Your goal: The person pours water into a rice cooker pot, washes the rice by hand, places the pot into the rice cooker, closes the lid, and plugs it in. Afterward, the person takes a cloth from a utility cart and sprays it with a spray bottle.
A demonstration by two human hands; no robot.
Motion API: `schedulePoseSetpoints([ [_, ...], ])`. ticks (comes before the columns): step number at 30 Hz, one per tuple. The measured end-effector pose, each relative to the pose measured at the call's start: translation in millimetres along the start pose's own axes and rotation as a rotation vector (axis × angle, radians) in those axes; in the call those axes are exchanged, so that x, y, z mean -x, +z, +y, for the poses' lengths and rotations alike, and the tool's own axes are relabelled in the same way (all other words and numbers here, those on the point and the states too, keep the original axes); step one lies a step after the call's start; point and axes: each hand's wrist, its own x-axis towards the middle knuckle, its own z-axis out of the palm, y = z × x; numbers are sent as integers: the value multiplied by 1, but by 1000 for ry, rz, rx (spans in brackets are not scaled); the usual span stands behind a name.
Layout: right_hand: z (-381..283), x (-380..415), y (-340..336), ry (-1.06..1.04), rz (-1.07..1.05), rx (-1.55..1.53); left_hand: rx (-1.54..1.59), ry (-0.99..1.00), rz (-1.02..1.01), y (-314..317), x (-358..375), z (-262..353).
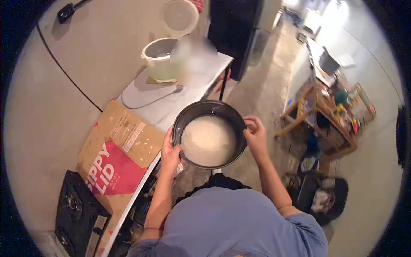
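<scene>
A dark round cooking pot [179, 118] is held level in front of my body. Pale, whitish rice [209, 137] under cloudy water lies inside it. My left hand [170, 154] grips the pot's left side, the thumb over the rim. On the right side, my right hand [255, 135] pinches the rim with bent fingers. Beyond the pot, a rice cooker [158, 68] with its lid raised stands on the white table; a blurred patch hides its right side.
Flattened cardboard [124, 132] covers the near part of the white table [152, 112]. A black gas stove [79, 214] sits at lower left. To my right are a wooden rack [319, 107] with assorted items and a dark chair [329, 197]. A cord crosses the left wall.
</scene>
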Motion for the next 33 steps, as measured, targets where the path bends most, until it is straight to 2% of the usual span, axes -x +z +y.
schedulePoseSetpoints([
  [2,11,-40,14,58,-73,-28,-16,43,67,-4,-34,-14],
  [5,78,-107,33,-123,-150,13,-30,119,143,-22,-81,-47],
  [6,81,-121,45,-135,-186,-22,-42,131,170,-30,-93,-55],
  [9,70,-152,72,158,-261,37,-19,66,284,-35,-113,-53],
  [13,105,-191,104,127,-380,11,-37,153,335,-55,-140,-64],
  [16,115,-207,122,162,-420,33,-22,149,345,-75,-155,-69],
  [18,125,-215,133,102,-416,16,-1,135,363,-83,-164,-66],
  [23,110,-235,152,301,-567,-123,-119,144,419,-97,-178,-56],
  [27,142,-248,130,331,-626,24,-164,105,351,-112,-181,-54],
  [29,169,-240,106,631,-582,62,-195,123,320,-118,-178,-59],
  [30,192,-227,89,717,-611,125,-282,99,324,-110,-176,-44],
  [32,320,-178,16,255,-993,835,-281,107,319,-114,-177,-51],
  [33,309,-159,1,448,-1079,629,-278,106,321,-115,-175,-56],
])
